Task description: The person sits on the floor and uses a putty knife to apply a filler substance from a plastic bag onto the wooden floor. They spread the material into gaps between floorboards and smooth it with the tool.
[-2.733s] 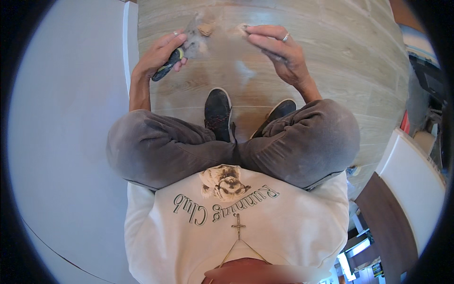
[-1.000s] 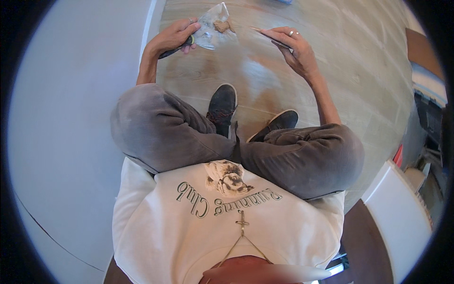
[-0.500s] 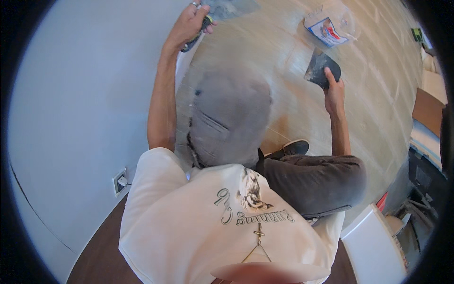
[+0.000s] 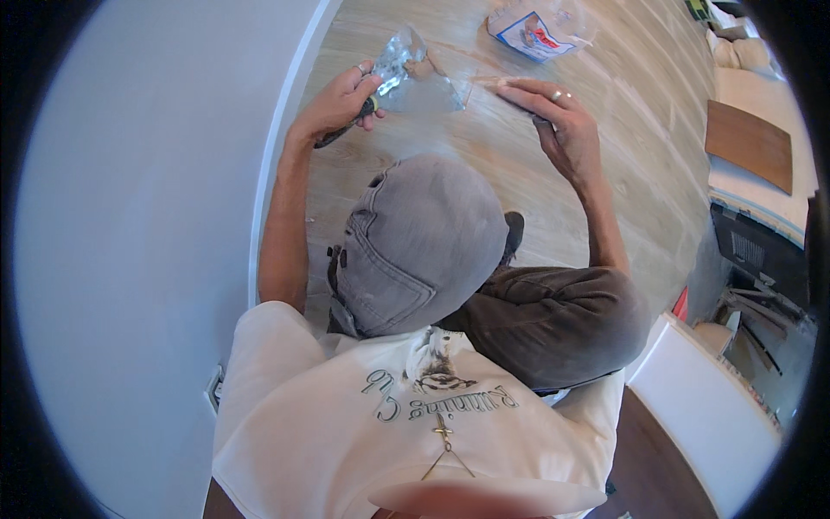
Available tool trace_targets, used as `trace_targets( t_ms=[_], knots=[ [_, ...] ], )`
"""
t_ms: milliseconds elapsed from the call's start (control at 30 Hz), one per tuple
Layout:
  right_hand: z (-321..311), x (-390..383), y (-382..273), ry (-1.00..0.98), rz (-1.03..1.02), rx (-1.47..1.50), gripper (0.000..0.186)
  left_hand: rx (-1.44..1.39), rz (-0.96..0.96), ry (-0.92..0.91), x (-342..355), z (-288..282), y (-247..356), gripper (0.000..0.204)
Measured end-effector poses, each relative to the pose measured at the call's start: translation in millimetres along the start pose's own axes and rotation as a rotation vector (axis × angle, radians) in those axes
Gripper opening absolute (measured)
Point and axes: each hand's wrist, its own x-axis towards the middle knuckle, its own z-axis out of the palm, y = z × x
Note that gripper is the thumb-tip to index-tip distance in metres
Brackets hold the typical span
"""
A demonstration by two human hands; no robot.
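Out over the wood-look floor, my left hand is closed around the dark handle, with a yellow-green accent, of a wide putty knife. A lump of brown paste sits on its shiny metal blade. My right hand, with a ring on one finger, grips a flat scraper turned nearly edge-on. Its edge points at the putty knife's blade; whether the two touch, I cannot tell. Fingers cover most of the scraper. Beyond the hands stands a clear plastic tub or bag with a blue-edged white label.
A pale wall with a white skirting edge runs along my left, with an outlet low on it. My bent knees in grey trousers stand between my arms. At right are a brown board, a black case and a white panel.
My right hand has moved left and turned the scraper edge-on toward the putty knife. My left hand has come slightly nearer, with the blade tilted. The view has shifted to the right.
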Motion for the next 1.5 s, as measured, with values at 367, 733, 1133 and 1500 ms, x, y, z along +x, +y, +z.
trace_targets(
  t_ms=[367,733,1133,1500],
  knots=[
    [-5,68,18,-0.333,-0.478,-0.308,0.05,0.203,-0.001,-0.25,8,-24,9,0.05],
    [55,136,49,-0.707,-0.826,-0.002,0.041,0.006,-0.11,0.007,-19,-21,-48,0.041],
    [293,229,73,-0.519,-0.734,0.164,0.032,-0.24,-0.466,0.496,-157,8,-114,0.059],
    [346,257,53,-0.561,-0.782,-0.172,0.041,-0.427,-0.475,0.69,-141,21,-105,0.064]
  ],
)
